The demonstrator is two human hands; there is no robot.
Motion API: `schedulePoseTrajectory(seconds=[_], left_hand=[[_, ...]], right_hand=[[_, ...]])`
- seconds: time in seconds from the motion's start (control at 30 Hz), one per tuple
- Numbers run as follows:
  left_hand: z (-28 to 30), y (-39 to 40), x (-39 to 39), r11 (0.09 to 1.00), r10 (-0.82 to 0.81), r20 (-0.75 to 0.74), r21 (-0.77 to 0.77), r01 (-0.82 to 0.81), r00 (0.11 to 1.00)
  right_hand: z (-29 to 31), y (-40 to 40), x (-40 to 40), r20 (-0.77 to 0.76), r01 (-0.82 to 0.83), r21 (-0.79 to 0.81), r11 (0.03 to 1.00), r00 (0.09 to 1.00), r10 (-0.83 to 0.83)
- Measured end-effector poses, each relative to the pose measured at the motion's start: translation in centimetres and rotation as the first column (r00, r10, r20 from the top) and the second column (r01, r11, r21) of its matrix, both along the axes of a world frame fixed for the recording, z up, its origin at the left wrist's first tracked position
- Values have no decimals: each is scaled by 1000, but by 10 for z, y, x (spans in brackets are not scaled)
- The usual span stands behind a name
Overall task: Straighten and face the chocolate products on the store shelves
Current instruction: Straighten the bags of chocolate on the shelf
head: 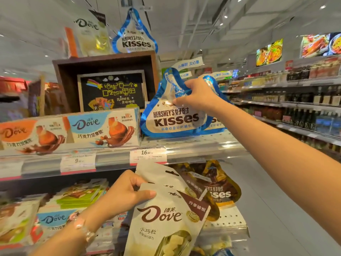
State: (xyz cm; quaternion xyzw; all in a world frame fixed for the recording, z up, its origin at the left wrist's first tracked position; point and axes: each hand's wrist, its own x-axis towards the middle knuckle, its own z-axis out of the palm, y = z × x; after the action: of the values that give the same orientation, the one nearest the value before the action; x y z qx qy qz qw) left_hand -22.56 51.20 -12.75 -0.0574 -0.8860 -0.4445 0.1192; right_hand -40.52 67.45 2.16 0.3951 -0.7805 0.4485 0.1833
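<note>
Supermarket shelving fills the view, and nearest, the left hand [127,193] pinches the top of a cream Dove pouch [166,218] before the lower shelf. Farther up, the right hand [197,97] grips a blue Hershey's Kisses bag [173,117] standing on the upper shelf [193,145] beside Dove boxes [103,126].

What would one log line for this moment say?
left hand: grips Dove pouch | right hand: pinches Kisses bag on upper shelf

Stood in a bright shop with a white ceiling [184,19] and small lights. Smooth grey floor [267,200]. Long shelves [295,108] of bottles on the right, food pictures [269,52] glowing above.
</note>
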Motion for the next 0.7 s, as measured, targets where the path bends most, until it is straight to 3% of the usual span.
schedulePoseTrajectory(seconds=[0.23, 0.33, 0.47, 0.53, 0.6, 0.7], left_hand=[[-3, 1, 6, 996, 84, 3, 43, -85, 996], [-6, 1, 7, 991, 125, 2, 55, -125, 992], [-13, 6, 10, 982, 156, -30, 108, -152, 987], [-17, 9, 12, 977, 145, -60, 165, -133, 988], [-22, 11, 13, 967, 160, -75, 210, -141, 984], [-30, 12, 13, 951, 162, -58, 277, -140, 985]], right_hand=[[-20, -4, -9, 62, -51, 39, 998, 997, 49], [-24, -2, -4, 10, -19, 70, 997, 1000, 19], [-47, 11, 15, -185, -4, -222, 975, 982, -38], [-69, 24, 32, -326, -76, -330, 941, 944, -38], [-100, 39, 49, -387, -181, -326, 928, 921, 43], [-151, 58, 73, -248, -274, -249, 929, 945, 212]])
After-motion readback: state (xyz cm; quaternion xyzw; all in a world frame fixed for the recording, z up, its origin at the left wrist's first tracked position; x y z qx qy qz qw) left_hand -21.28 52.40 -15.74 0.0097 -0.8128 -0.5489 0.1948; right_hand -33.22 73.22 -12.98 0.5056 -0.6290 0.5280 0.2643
